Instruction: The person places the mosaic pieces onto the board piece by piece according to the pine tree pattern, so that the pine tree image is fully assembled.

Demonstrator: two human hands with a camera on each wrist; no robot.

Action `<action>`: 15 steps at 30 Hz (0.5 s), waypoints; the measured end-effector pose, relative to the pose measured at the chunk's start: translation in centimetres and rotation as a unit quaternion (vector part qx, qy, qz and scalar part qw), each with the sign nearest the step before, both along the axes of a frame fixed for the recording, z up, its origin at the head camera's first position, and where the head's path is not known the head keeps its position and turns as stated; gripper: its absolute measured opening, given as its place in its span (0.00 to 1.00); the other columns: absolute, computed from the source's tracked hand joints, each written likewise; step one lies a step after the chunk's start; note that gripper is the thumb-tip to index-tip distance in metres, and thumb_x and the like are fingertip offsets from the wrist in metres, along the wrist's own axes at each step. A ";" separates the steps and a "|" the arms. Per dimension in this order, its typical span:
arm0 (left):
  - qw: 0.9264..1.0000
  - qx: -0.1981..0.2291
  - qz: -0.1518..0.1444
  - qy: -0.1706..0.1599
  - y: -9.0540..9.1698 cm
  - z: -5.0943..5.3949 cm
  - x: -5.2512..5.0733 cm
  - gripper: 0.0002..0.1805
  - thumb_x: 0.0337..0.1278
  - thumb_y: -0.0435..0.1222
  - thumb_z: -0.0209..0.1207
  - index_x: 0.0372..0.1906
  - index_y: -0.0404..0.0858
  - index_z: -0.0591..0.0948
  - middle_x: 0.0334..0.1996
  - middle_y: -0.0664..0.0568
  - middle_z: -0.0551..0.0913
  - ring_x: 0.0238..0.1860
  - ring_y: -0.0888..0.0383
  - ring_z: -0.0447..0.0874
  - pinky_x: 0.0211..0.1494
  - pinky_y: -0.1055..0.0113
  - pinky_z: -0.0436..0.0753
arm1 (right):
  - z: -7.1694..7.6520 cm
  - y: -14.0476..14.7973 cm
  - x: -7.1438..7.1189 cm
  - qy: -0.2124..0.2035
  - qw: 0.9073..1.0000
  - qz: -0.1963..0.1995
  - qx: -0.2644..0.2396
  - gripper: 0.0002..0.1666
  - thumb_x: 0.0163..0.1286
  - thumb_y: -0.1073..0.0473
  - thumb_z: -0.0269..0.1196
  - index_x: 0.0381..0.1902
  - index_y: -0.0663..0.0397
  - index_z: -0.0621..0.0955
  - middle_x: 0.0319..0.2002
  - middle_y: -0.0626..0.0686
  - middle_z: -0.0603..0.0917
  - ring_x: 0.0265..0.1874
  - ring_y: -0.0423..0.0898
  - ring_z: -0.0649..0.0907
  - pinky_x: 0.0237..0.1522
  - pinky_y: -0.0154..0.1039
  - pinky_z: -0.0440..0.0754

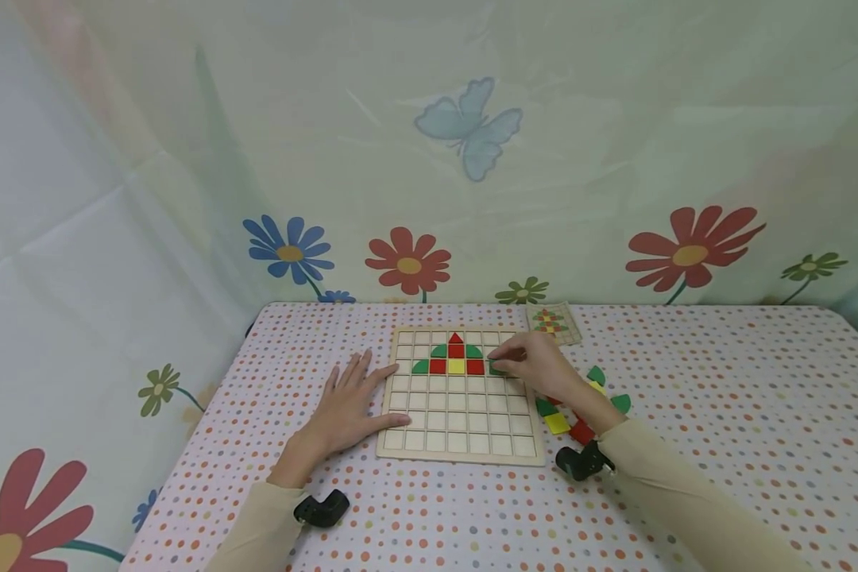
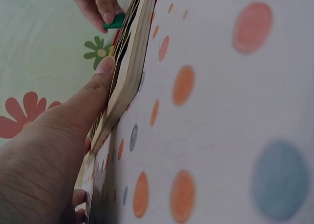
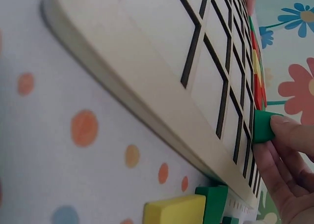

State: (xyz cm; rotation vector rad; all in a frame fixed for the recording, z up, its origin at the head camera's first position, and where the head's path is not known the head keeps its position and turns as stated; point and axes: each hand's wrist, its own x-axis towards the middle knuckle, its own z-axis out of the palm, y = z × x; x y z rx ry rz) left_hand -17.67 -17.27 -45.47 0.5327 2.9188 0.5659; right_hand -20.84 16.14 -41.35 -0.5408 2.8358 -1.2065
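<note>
R hand (image 1: pixel 543 365) pinches a green pc (image 3: pixel 263 126) btwn thumb & fingers, tips together on it. Pc is right at the fingertips, w/ part of it sticking out past them twd the board's middle; over the R side of the wooden board (image 1: pixel 461 457), third row from the far edge, just beside a red sq (image 1: pixel 475 366). In the R wrist view it stands up from the grid, thumb on one side, finger below; can't tell if it's seated in a cell or only touching

Same row, going L from that red sq: yellow sq (image 1: pixel 456 366), another red sq, then a green curved pc (image 1: pixel 420 367) at the L end. Row above: red sq btwn two green curved pcs. Top row: red triangle (image 1: pixel 455 338)

L hand (image 1: pixel 350 409) lies flat-ish at the board's L side, fingers spread apart, nothing gripped; thumb & index tips touch the L rim, other fingers on the dotted cloth (image 1: pixel 429 516)

Loose pcs R of the board, partly under the R forearm: yellow pc (image 1: pixel 558 423) near the rim, green pc (image 1: pixel 546 407) next to it, red pc (image 1: pixel 582 432) just beyond. Pattern card (image 1: pixel 572 319) by the far R corner, w/ a small printed red/green/yellow design
</note>
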 end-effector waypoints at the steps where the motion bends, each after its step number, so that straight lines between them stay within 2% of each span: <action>1: 1.000 0.002 0.000 0.000 0.0 0.1 0.0 0.50 0.58 0.70 0.63 0.82 0.54 0.65 0.85 0.40 0.47 0.85 0.40 0.38 0.82 0.36 0.38 | 0.0 -0.1 -0.1 0.001 1.000 0.002 -0.001 0.06 0.69 0.70 0.70 0.43 0.64 0.91 0.41 0.59 0.91 0.39 0.52 0.88 0.45 0.49 0.88; 7: 1.000 0.004 -0.005 0.000 0.1 0.3 0.1 0.50 0.58 0.69 0.63 0.82 0.53 0.65 0.85 0.39 0.46 0.85 0.40 0.38 0.82 0.36 0.38 | -0.2 -0.4 -0.3 -0.007 1.000 -0.004 0.000 0.08 0.68 0.71 0.70 0.44 0.65 0.91 0.41 0.58 0.90 0.38 0.49 0.87 0.42 0.44 0.88; 15: 1.000 0.005 -0.004 0.000 0.0 0.2 0.1 0.50 0.58 0.69 0.63 0.82 0.53 0.65 0.85 0.39 0.46 0.85 0.39 0.38 0.82 0.36 0.38 | 0.0 -0.9 -0.3 -0.004 0.999 0.005 0.031 0.08 0.69 0.72 0.69 0.44 0.65 0.91 0.40 0.58 0.90 0.38 0.49 0.87 0.41 0.43 0.88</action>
